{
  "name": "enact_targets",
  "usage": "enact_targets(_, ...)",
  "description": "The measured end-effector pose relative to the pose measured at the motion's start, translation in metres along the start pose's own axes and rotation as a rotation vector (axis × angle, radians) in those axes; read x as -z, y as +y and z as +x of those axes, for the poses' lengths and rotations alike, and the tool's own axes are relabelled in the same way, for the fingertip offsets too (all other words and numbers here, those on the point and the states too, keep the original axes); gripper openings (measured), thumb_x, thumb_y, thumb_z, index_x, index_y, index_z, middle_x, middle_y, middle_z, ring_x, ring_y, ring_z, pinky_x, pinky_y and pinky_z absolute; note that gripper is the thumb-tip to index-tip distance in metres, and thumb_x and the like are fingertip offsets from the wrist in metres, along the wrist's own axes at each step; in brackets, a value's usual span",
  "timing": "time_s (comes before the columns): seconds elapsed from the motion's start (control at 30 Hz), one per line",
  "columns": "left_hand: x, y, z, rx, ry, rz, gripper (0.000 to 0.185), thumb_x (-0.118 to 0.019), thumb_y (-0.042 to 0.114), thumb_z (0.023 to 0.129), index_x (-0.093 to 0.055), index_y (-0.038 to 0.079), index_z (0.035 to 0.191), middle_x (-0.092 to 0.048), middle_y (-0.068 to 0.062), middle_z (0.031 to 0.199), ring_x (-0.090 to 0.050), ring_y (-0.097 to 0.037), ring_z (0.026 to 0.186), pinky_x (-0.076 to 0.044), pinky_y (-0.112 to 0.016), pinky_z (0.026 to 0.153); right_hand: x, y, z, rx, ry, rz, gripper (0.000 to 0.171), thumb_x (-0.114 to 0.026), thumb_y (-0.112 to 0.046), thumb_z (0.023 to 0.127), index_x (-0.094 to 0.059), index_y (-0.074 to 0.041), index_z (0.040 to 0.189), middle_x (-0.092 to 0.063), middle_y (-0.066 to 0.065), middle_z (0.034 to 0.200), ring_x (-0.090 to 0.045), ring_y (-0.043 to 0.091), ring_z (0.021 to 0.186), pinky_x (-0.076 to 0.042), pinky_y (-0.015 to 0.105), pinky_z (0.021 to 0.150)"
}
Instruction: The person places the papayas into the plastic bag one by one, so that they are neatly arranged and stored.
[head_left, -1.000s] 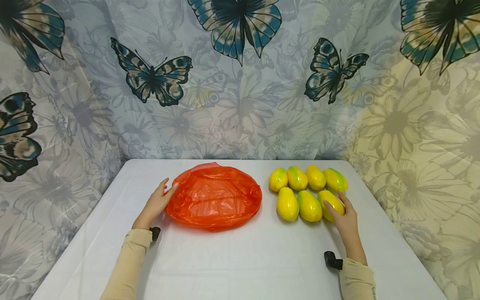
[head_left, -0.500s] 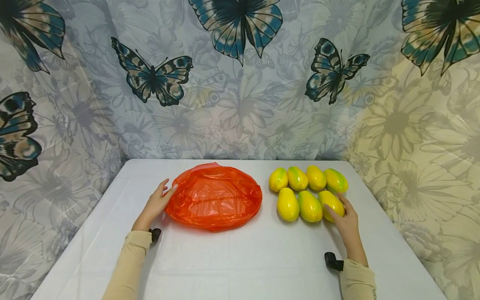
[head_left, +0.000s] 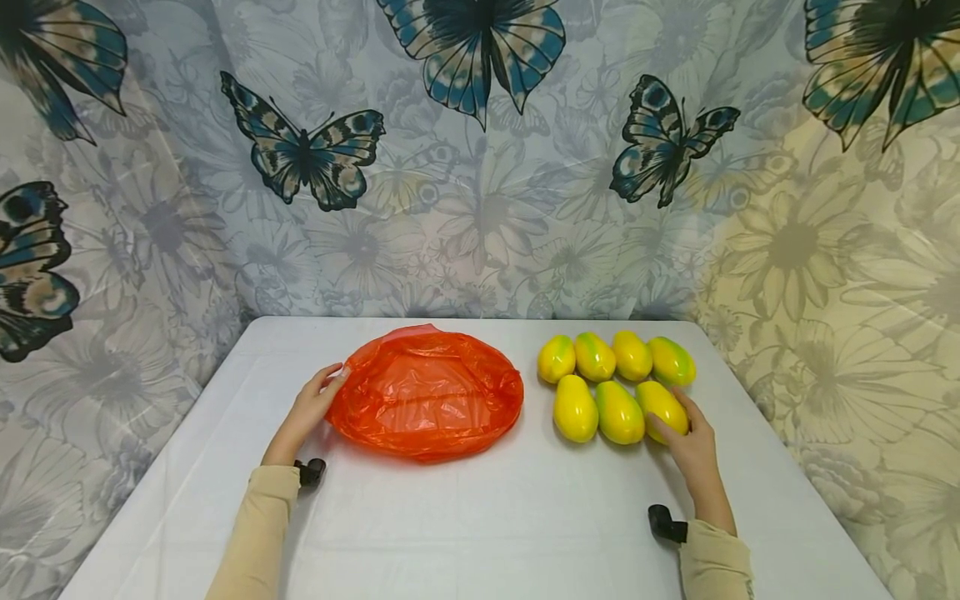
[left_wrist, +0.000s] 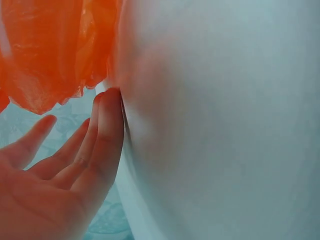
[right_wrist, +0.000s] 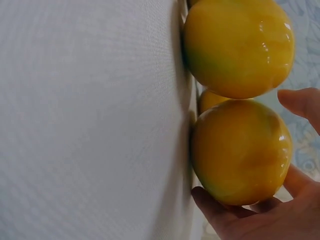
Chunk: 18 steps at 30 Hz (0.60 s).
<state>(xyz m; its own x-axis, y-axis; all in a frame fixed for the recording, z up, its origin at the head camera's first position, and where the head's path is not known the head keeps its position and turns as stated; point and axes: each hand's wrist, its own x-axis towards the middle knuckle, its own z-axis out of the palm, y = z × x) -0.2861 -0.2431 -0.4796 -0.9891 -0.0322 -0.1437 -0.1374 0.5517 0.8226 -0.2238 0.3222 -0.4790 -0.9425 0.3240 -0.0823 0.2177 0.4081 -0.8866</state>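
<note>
In the head view, a red plastic bag (head_left: 427,396) lies puffed out on the white table (head_left: 480,533). My left hand (head_left: 306,412) is at its left side; the left wrist view shows nearly straight fingers (left_wrist: 107,135), with the bag's crinkled edge (left_wrist: 45,95) just beyond the fingertips. Several yellow-green mangoes sit in two rows to the right. My right hand (head_left: 692,442) cups the front-row mango at the right end (head_left: 662,410). Seen from the right wrist, its fingers curl along one side of that mango (right_wrist: 242,152), while the thumb stands out near the neighbouring mango (right_wrist: 240,47).
The back row of mangoes (head_left: 632,356) sits close behind the front one, towards the table's far right corner. Butterfly-printed cloth (head_left: 495,217) hangs behind the table and at both sides. A black wrist camera (head_left: 666,523) juts out from the right wrist.
My left hand's fingers have come closer to its thumb, and the bag's left edge has shifted very slightly left. My right hand and the mangoes stay practically where they were.
</note>
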Motion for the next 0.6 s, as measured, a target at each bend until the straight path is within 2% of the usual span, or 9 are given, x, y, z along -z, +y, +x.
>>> enact_targets(0.2,0.0002,-0.0028,0.0,0.002,-0.008,-0.066,0.074,-0.042,0.056,0.099,-0.026,0.009,0.154,-0.032,-0.027,0.154,-0.036,-0.044,0.139,-0.035,-0.057,0.111,-0.0002,-0.0026,-0.0004,0.002,-0.008,-0.006,0.078,-0.061,-0.031,0.095,-0.016,-0.018,0.158,-0.013,0.017,0.164,-0.016,0.042,0.149,-0.017,0.059,0.119)
enact_targets(0.3,0.0006,-0.0036,0.0004,-0.002,-0.003,-0.088,0.071,-0.043,0.055,0.099,-0.029,0.01,0.153,-0.036,-0.027,0.152,-0.044,-0.041,0.133,-0.045,-0.049,0.105,0.0001,-0.0027,-0.0005,0.001,-0.013,-0.006,0.078,-0.061,-0.032,0.096,-0.016,-0.018,0.158,-0.013,0.017,0.164,-0.016,0.042,0.148,-0.017,0.059,0.118)
enact_targets(0.37,0.0011,-0.0044,0.0002,-0.006,0.001,-0.106,0.069,-0.044,0.053,0.1,-0.031,0.01,0.153,-0.039,-0.027,0.149,-0.053,-0.037,0.123,-0.052,-0.039,0.095,0.0003,-0.0021,-0.0003,0.002,-0.017,-0.007,0.078,-0.061,-0.032,0.096,-0.016,-0.019,0.158,-0.013,0.018,0.164,-0.016,0.043,0.148,-0.017,0.06,0.118)
enact_targets(0.43,0.0016,-0.0053,-0.0007,-0.001,0.005,-0.133,0.068,-0.045,0.053,0.099,-0.033,0.011,0.152,-0.043,-0.026,0.147,-0.06,-0.031,0.108,-0.054,-0.03,0.081,0.0004,-0.0007,0.0004,0.003,-0.021,-0.01,0.078,-0.061,-0.033,0.096,-0.016,-0.019,0.158,-0.013,0.018,0.164,-0.015,0.043,0.148,-0.017,0.06,0.118)
enact_targets(0.5,0.002,-0.0068,-0.0021,0.0,0.004,-0.162,0.068,-0.046,0.053,0.099,-0.034,0.012,0.151,-0.045,-0.024,0.145,-0.06,-0.022,0.096,-0.052,-0.024,0.072,0.0003,0.0012,0.0013,0.003,-0.021,-0.012,0.077,-0.061,-0.032,0.096,-0.016,-0.019,0.158,-0.013,0.017,0.164,-0.015,0.043,0.148,-0.017,0.06,0.118)
enact_targets(0.6,0.002,-0.0089,-0.0047,-0.001,0.0,-0.211,0.068,-0.048,0.054,0.097,-0.035,0.014,0.151,-0.048,-0.022,0.143,-0.057,-0.013,0.086,-0.051,-0.024,0.068,0.0001,0.0039,0.0026,0.01,-0.018,-0.013,0.076,-0.06,-0.032,0.096,-0.017,-0.019,0.157,-0.015,0.018,0.163,-0.016,0.043,0.148,-0.018,0.06,0.118)
